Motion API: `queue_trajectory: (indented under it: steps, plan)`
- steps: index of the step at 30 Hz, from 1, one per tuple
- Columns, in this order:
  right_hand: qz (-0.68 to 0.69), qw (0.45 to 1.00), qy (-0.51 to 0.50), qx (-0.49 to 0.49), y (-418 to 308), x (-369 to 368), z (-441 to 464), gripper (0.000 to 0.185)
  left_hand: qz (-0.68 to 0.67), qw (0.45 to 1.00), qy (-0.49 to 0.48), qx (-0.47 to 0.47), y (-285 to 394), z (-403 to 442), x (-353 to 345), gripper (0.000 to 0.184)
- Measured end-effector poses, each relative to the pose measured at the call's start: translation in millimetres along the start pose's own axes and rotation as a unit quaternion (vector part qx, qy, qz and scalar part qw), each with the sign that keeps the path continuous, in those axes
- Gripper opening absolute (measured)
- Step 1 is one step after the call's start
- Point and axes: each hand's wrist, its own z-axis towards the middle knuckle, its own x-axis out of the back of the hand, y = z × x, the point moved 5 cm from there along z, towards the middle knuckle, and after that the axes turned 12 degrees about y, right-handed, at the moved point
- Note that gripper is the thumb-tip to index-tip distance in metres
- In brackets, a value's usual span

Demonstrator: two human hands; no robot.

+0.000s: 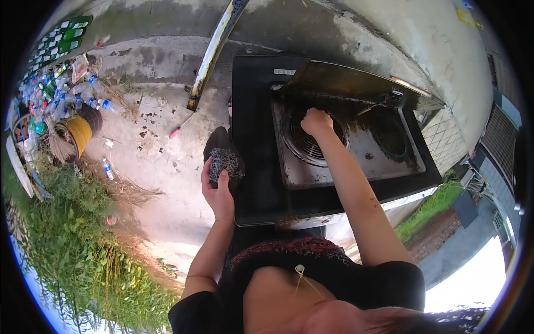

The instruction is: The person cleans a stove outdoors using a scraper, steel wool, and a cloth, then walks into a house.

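In my left hand is a grey steel wool scourer, held between thumb and fingers beside the left edge of a black range hood. A dark rounded object shows just behind the scourer; its kind is unclear. My right hand is closed in a fist over the round fan grille on the hood's left side. What its curled fingers hold, if anything, is hidden. Brown grease stains the metal around a second round opening and the raised panel.
A rusty metal post rises left of the hood. A red-handled screwdriver lies on the concrete floor. Plastic bottles pile up at far left near a yellow bucket. Green plants grow at lower left.
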Motion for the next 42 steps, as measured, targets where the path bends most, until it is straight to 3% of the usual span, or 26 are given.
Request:
queue_trajectory:
  steps: [5,9,16,20,25,29,31,37,42]
  plan:
    - [-0.002,0.999,-0.022,-0.042,-1,-15,18,0.03,-0.005,1.0,-0.009,0.007,-1,-1,-1,0.035]
    - [0.017,0.998,-0.008,0.056,22,-19,34,0.033,0.01,1.0,0.001,-0.001,-5,1,3,0.035]
    - [-0.115,0.985,0.123,0.032,87,29,12,0.028,0.014,1.0,-0.002,-0.003,-1,-1,0,0.035]
    - [-0.12,0.985,0.12,0.027,101,14,36,0.021,0.006,1.0,-0.009,-0.001,-5,1,1,0.034]
    - [-0.041,0.992,0.12,-0.008,42,9,34,0.018,0.018,1.0,-0.013,-0.008,-4,-1,1,0.035]
    - [-0.023,0.993,0.108,0.051,-16,1,4,0.017,0.025,1.0,-0.006,-0.007,-3,-1,1,0.034]
    - [-0.026,0.99,0.107,0.086,-15,3,-5,0.017,0.023,1.0,-0.008,-0.003,-4,0,1,0.034]
    - [-0.036,0.992,0.119,0.018,21,17,19,0.015,0.025,1.0,-0.009,-0.003,-6,2,0,0.035]
    - [-0.045,0.976,0.14,0.162,-23,-7,-8,0.018,0.017,1.0,-0.008,-0.009,-9,4,4,0.035]
